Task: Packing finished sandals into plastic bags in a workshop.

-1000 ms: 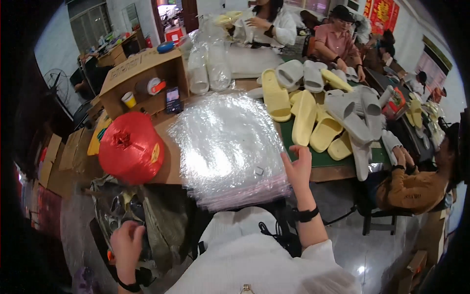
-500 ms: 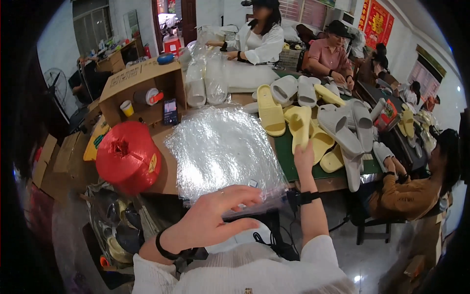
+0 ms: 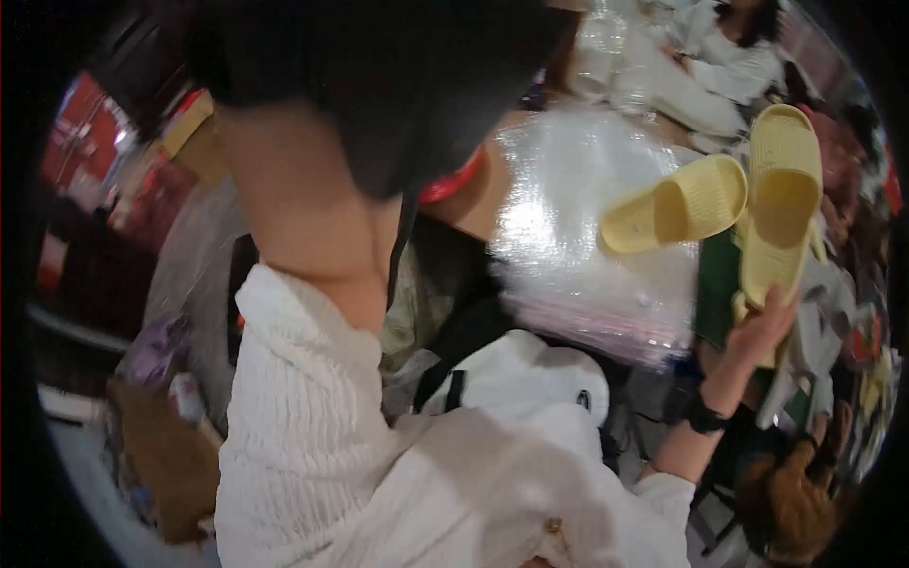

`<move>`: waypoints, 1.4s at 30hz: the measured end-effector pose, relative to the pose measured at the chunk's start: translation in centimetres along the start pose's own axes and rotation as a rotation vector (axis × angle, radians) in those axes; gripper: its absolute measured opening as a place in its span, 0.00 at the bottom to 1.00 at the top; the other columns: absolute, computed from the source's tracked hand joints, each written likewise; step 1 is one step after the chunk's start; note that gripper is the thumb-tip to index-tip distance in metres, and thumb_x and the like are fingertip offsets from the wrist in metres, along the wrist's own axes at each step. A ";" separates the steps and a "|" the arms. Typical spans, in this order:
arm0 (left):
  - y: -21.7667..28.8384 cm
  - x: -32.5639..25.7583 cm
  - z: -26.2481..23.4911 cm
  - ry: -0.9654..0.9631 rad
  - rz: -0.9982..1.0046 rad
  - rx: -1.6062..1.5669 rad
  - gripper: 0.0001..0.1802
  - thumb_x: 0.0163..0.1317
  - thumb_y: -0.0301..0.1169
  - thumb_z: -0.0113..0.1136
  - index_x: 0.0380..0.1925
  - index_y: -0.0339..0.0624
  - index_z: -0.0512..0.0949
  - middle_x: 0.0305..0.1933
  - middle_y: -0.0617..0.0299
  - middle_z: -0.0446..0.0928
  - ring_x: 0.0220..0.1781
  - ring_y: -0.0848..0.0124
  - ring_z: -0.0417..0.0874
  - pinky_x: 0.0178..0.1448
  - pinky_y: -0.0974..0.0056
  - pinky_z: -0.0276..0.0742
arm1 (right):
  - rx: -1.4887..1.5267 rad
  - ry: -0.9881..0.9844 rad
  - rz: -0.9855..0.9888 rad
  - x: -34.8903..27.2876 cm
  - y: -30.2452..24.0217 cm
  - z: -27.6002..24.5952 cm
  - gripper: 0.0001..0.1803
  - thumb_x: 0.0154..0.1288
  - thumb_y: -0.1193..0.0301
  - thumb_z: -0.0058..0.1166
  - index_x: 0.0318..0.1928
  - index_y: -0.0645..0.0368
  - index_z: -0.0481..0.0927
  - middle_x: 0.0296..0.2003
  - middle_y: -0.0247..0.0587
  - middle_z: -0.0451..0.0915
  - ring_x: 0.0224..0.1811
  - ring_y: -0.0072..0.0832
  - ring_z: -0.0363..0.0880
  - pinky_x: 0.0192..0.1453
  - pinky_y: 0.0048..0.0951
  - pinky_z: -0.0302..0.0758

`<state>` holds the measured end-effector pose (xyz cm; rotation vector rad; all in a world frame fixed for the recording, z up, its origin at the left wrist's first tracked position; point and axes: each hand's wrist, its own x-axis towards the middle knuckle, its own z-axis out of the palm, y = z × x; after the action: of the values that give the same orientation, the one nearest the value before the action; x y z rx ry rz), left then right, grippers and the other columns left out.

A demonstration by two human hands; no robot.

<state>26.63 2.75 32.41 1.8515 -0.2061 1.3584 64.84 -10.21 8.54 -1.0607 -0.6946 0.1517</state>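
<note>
At the right, my right hand [image 3: 762, 327] grips the heel end of a yellow slipper [image 3: 781, 241], its toe pointing away from me. A second yellow slipper [image 3: 674, 204] lies on a stack of clear plastic bags [image 3: 554, 189], beside the held one. My left forearm [image 3: 303, 208] is raised close to the camera. A large, dark, blurred shape [image 3: 379, 85] covers the upper middle where that arm ends, and my left hand does not show.
A red roll [image 3: 459, 180] peeks out behind my left arm. Grey slippers [image 3: 819, 331] crowd the right side. Slippers in clear bags [image 3: 598, 52] lie at the far side, near a person in white [image 3: 739, 62]. Another person in brown [image 3: 786, 497] sits at lower right.
My left arm has gone up out of its place over the bags. One yellow slipper now lies on the stack, and my right hand holds another. The whole view has swung and blurred.
</note>
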 end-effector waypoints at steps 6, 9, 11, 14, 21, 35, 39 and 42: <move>2.9 -3.1 1.2 0.293 -0.358 0.277 0.28 0.71 0.37 0.50 0.63 0.29 0.58 0.65 0.41 0.61 0.61 0.59 0.73 0.52 0.71 0.81 | -0.230 -0.154 0.240 -0.8 3.2 0.5 0.28 0.70 0.63 0.51 0.65 0.65 0.66 0.53 0.42 0.74 0.50 0.28 0.74 0.53 0.25 0.70; 3.1 -4.8 5.3 0.444 -0.498 0.394 0.31 0.71 0.41 0.48 0.65 0.31 0.57 0.68 0.42 0.59 0.60 0.59 0.74 0.52 0.70 0.79 | -0.088 -0.149 0.248 -1.4 5.3 2.2 0.28 0.71 0.63 0.50 0.65 0.66 0.65 0.54 0.44 0.74 0.52 0.29 0.74 0.55 0.28 0.71; 4.7 -6.1 5.6 0.546 -0.582 0.458 0.32 0.72 0.43 0.48 0.67 0.33 0.56 0.70 0.42 0.58 0.59 0.60 0.74 0.51 0.69 0.79 | -0.088 -0.169 0.247 -1.0 6.7 2.5 0.26 0.72 0.65 0.49 0.65 0.66 0.65 0.54 0.45 0.74 0.53 0.29 0.74 0.56 0.30 0.71; 13.1 -7.5 -2.9 0.652 -0.704 0.501 0.35 0.73 0.47 0.46 0.70 0.35 0.54 0.72 0.43 0.56 0.58 0.60 0.75 0.51 0.68 0.77 | -0.065 -0.116 0.265 -0.3 8.7 3.0 0.25 0.72 0.65 0.47 0.64 0.66 0.66 0.54 0.44 0.75 0.51 0.29 0.74 0.54 0.30 0.70; 31.1 -10.7 -3.6 0.655 -0.645 0.577 0.35 0.74 0.45 0.41 0.70 0.33 0.46 0.49 0.49 0.65 0.35 0.71 0.73 0.23 0.73 0.73 | -0.206 -0.213 0.259 -0.1 13.3 2.8 0.24 0.74 0.66 0.45 0.62 0.70 0.65 0.52 0.46 0.75 0.49 0.31 0.74 0.54 0.30 0.71; 5.9 -19.3 2.4 0.054 -1.518 0.339 0.16 0.67 0.40 0.54 0.44 0.39 0.77 0.41 0.54 0.80 0.40 0.67 0.82 0.45 0.67 0.77 | -0.257 -0.303 0.192 0.3 20.1 3.0 0.24 0.73 0.65 0.48 0.58 0.74 0.65 0.50 0.53 0.76 0.49 0.34 0.75 0.52 0.32 0.73; 4.1 -25.5 -0.2 -1.146 -1.581 1.377 0.20 0.55 0.46 0.65 0.34 0.38 0.82 0.37 0.47 0.82 0.43 0.58 0.84 0.48 0.56 0.79 | -0.319 -0.221 0.208 0.1 20.0 2.9 0.21 0.72 0.65 0.50 0.53 0.72 0.69 0.46 0.49 0.78 0.44 0.31 0.76 0.48 0.29 0.74; 4.8 -32.4 -4.2 -1.300 -1.832 1.364 0.37 0.48 0.57 0.70 0.43 0.33 0.78 0.38 0.45 0.81 0.43 0.53 0.84 0.47 0.55 0.79 | -0.347 -0.189 0.212 -0.2 18.8 3.6 0.21 0.71 0.63 0.51 0.52 0.72 0.69 0.44 0.49 0.78 0.43 0.30 0.77 0.47 0.29 0.74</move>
<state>7.70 -7.81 7.48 2.1293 1.6669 -1.3543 66.51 1.78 -6.29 -1.4668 -0.7950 0.3256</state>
